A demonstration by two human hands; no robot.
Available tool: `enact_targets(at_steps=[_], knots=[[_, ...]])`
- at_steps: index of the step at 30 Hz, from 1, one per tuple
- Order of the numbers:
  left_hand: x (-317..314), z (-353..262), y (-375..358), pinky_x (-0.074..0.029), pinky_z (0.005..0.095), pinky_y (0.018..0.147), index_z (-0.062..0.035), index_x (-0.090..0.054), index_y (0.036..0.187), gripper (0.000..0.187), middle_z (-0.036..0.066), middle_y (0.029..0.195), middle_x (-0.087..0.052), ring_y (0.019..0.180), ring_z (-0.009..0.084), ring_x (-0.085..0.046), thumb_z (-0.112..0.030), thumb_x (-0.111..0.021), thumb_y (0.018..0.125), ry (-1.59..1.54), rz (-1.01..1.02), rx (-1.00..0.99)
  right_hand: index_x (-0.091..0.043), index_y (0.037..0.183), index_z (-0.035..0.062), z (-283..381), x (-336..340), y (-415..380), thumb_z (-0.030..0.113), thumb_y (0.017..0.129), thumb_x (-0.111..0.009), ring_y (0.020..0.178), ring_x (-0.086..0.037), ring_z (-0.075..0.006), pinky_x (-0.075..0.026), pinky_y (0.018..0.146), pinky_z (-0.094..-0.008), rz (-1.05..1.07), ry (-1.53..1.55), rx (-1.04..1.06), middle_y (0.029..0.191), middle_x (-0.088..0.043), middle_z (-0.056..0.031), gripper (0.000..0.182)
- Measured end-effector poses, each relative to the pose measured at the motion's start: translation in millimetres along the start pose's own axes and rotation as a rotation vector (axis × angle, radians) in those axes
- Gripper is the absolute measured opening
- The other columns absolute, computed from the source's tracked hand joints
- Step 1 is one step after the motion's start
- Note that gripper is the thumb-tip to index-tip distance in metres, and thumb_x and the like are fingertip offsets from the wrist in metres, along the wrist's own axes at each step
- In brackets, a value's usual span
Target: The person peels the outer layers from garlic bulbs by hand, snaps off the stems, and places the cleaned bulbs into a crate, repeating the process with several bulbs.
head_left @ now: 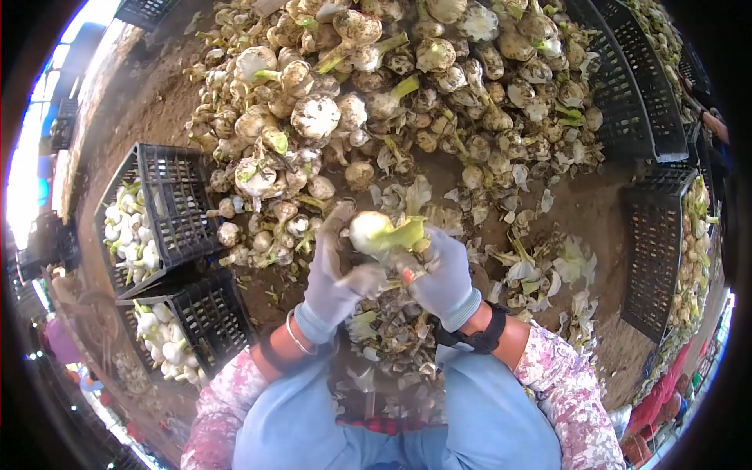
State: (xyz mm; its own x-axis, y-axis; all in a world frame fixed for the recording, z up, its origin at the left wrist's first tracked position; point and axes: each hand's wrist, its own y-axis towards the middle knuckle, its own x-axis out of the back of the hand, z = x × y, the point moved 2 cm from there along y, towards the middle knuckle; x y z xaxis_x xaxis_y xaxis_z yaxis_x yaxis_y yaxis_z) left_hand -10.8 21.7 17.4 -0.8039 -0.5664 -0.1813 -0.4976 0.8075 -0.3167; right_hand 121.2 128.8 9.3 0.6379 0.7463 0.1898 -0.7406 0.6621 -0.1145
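Note:
Between my gloved hands is a pale garlic bulb with green leafy peel hanging off its right side. My right hand is closed on that peel, its fingertips partly hidden behind it. On the bulb's left, my left hand has its fingers apart, the thumb blurred just below the bulb. Beyond both hands lies a large heap of dirty garlic bulbs. Loose peelings cover the ground below my hands, between my knees.
Black crates of cleaned white bulbs stand at the left. More black crates are at the right, beside further garlic. Scattered peelings lie right of my hands. Part of another person's arm shows at the far right.

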Motion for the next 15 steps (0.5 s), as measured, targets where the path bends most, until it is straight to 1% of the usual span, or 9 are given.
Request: enact_targets(at_steps=[4,5,6,7,9,10,13,14,15], knots=[[26,27,9,-0.053,0.0267,0.081,0.0035,-0.053,0.121,0.063,0.010,0.111,-0.062,0.100,0.0157,-0.061,-0.029,-0.083,0.076,0.359,-0.012,-0.130,-0.068,0.108,0.0051,2,-5,-10,0.002,0.081,-0.066,0.084,-0.063,-0.0281,-0.050,0.078,-0.0345,0.042,0.110,-0.054,0.097,-0.068,-0.0120,0.027],[24,21,10,-0.053,0.0274,0.082,0.0033,-0.054,0.120,0.060,0.009,0.110,-0.063,0.099,0.0153,-0.061,-0.028,-0.082,0.076,0.318,0.014,-0.031,-0.068,0.108,0.0048,2,-4,-10,0.001,0.081,-0.066,0.084,-0.063,-0.0281,-0.049,0.078,-0.0340,0.052,0.143,-0.062,0.096,-0.068,-0.0122,0.027],[20,9,10,-0.053,0.0281,0.082,0.0030,-0.054,0.119,0.058,0.009,0.108,-0.063,0.098,0.0150,-0.062,-0.027,-0.082,0.077,0.277,0.041,0.067,-0.067,0.107,0.0022,-1,1,-10,0.005,0.084,-0.065,0.085,-0.063,-0.0237,-0.049,0.080,-0.0317,0.149,0.120,-0.074,0.097,-0.069,-0.0100,0.023],[18,2,10,-0.053,0.0288,0.082,0.0028,-0.055,0.118,0.056,0.009,0.107,-0.064,0.097,0.0147,-0.062,-0.026,-0.081,0.077,0.235,0.067,0.164,-0.067,0.106,0.0016,-6,2,-13,0.006,0.085,-0.065,0.086,-0.063,-0.0220,-0.049,0.080,-0.0315,0.190,0.345,-0.193,0.099,-0.069,-0.0092,0.021],[26,7,8,-0.054,0.0287,0.080,0.0027,-0.055,0.118,0.054,0.010,0.107,-0.065,0.094,0.0146,-0.064,-0.023,-0.079,0.077,-0.023,0.148,0.263,-0.068,0.104,0.0003,-15,-2,-23,0.008,0.087,-0.066,0.089,-0.062,-0.0186,-0.049,0.080,-0.0310,0.274,0.795,-0.430,0.102,-0.070,-0.0076,0.018],[29,9,6,-0.054,0.0286,0.079,0.0026,-0.055,0.118,0.052,0.010,0.107,-0.066,0.093,0.0146,-0.065,-0.021,-0.079,0.078,-0.153,0.186,0.311,-0.068,0.106,-0.0003,-17,-4,-27,0.013,0.090,-0.066,0.095,-0.062,-0.0156,-0.048,0.086,-0.0323,0.310,0.858,-0.502,0.107,-0.069,-0.0068,0.021],[25,9,1,-0.055,0.0290,0.075,0.0031,-0.055,0.120,0.051,0.012,0.108,-0.066,0.090,0.0169,-0.066,-0.017,-0.076,0.078,-0.565,0.188,0.336,-0.064,0.116,0.0003,-16,-14,-26,0.015,0.089,-0.065,0.101,-0.063,-0.0184,-0.046,0.094,-0.0343,0.238,1.319,-0.498,0.111,-0.069,-0.0093,0.030],[25,4,2,-0.055,0.0301,0.076,0.0032,-0.053,0.123,0.053,0.013,0.108,-0.066,0.091,0.0190,-0.066,-0.017,-0.075,0.079,-0.623,0.257,0.306,-0.058,0.126,0.0011,-12,-11,-25,0.016,0.090,-0.063,0.110,-0.062,-0.0213,-0.044,0.100,-0.0358,0.144,1.488,-0.528,0.118,-0.067,-0.0110,0.040],[24,-3,3,-0.056,0.0312,0.076,0.0033,-0.052,0.127,0.055,0.013,0.108,-0.066,0.091,0.0211,-0.066,-0.016,-0.075,0.081,-0.681,0.326,0.274,-0.056,0.129,0.0024,-7,-5,-19,0.015,0.091,-0.061,0.117,-0.058,-0.0230,-0.045,0.100,-0.0365,0.119,1.604,-0.538,0.124,-0.064,-0.0118,0.041]])
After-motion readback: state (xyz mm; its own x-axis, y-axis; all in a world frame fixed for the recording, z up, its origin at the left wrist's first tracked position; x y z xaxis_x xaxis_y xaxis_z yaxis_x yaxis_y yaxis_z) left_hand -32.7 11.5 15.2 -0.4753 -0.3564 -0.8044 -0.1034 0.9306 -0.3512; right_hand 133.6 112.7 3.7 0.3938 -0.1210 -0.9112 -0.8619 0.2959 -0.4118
